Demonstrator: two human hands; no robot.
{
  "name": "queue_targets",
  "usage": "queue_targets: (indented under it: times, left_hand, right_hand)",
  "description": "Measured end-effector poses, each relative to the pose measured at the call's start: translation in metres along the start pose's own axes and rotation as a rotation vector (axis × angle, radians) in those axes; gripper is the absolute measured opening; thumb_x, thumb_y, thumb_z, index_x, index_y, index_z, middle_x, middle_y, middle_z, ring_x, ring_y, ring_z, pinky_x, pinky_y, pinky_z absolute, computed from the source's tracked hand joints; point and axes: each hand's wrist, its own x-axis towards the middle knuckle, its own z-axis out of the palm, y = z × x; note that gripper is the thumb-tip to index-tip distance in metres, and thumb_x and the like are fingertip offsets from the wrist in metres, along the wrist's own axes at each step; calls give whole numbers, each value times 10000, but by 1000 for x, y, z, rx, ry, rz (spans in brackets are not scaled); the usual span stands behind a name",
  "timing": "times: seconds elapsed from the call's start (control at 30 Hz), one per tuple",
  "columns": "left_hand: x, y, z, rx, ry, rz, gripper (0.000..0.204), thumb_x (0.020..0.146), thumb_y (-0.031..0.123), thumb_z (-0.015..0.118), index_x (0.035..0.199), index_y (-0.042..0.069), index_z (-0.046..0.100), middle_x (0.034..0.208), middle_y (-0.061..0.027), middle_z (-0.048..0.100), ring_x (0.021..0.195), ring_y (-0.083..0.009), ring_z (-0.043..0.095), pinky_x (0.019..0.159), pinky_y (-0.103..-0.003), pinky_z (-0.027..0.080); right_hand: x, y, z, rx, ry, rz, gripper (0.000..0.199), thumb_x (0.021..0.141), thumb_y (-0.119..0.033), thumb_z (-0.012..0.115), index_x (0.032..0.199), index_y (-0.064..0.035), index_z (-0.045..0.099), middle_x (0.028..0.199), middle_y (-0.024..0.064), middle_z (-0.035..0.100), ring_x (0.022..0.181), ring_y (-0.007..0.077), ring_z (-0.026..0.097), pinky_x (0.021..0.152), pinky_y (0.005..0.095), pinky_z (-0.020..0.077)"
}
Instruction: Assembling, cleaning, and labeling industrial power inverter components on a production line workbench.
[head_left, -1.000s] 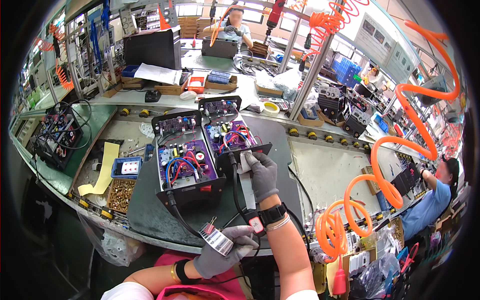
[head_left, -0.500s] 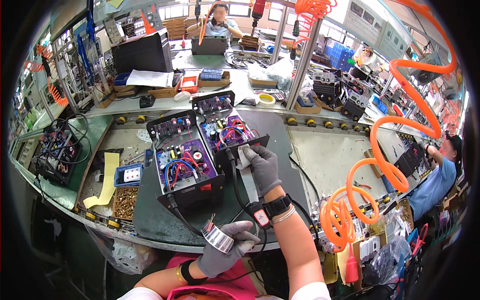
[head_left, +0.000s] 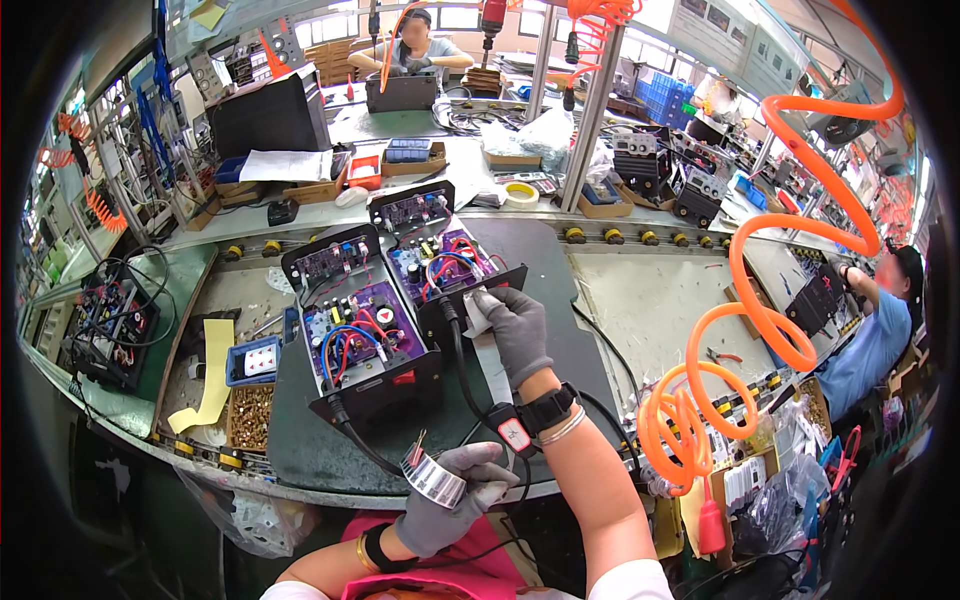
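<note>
Two open black device housings with purple circuit boards stand side by side on the dark green mat (head_left: pixel 560 370): the left housing (head_left: pixel 375 390) and the right housing (head_left: pixel 465 300). My right hand (head_left: pixel 515 330), in a grey glove, pinches a small pale piece (head_left: pixel 478 312), paper or cloth, against the right housing's near end panel. My left hand (head_left: pixel 450 510), also gloved, is closed around a curved band of silver labels (head_left: pixel 436 480) near the mat's front edge. Thin coppery tips stick up beside that band; I cannot tell what they belong to. Black power cords run from both housings towards me.
On the left are a blue tray (head_left: pixel 253 362), a box of brass fasteners (head_left: pixel 249 418) and yellow paper (head_left: pixel 210 375). An orange coiled hose (head_left: pixel 745 310) hangs at right. Rollers line the bench. A person (head_left: pixel 415 50) works opposite, another person (head_left: pixel 870 340) at right.
The whole view has shifted slightly. My right hand still presses the pale piece at the panel, and my left hand still holds the labels, its band turned a little. The person opposite has lowered their hands.
</note>
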Motion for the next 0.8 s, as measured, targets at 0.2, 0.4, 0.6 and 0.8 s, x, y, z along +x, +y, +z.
queue_targets:
  times: [0.2, 0.4, 0.6, 0.8]
  left_hand:
    - [-1, 6, 1, 63, -19, 18, 430, 888, -27, 600, 1266, 46, 410, 1002, -186, 674, 950, -215, 663, 835, -337, 538]
    - [-6, 10, 3, 82, -16, 24, 439, 882, -38, 600, 1267, 48, 407, 983, -179, 678, 949, -220, 666, 836, -337, 534]
    - [-12, 21, 3, 98, -76, 110, 450, 887, -68, 577, 1297, 29, 419, 1014, -131, 672, 944, -174, 663, 849, -300, 518]
    - [-33, 21, -12, -2, -372, -97, 389, 875, -29, 624, 1246, 7, 512, 1015, -106, 675, 949, -149, 659, 830, -276, 516]
  right_hand:
    - [-1, -5, 4, -70, 44, -3, 189, 845, -198, 714, 856, -11, 698, 683, -11, 623, 565, 35, 513, 480, 215, 407]
    - [-4, -15, 6, -198, 62, 45, 170, 860, -160, 677, 881, 8, 691, 737, 33, 663, 596, 70, 589, 510, 224, 482]
    - [-2, -16, -18, -621, 37, 9, 372, 785, -361, 712, 891, -5, 720, 732, 138, 685, 687, 211, 656, 670, 325, 511]
    - [-29, -47, -13, -1351, 89, -451, 471, 747, -383, 744, 1110, -106, 628, 1007, 123, 628, 946, 316, 602, 788, 415, 486]
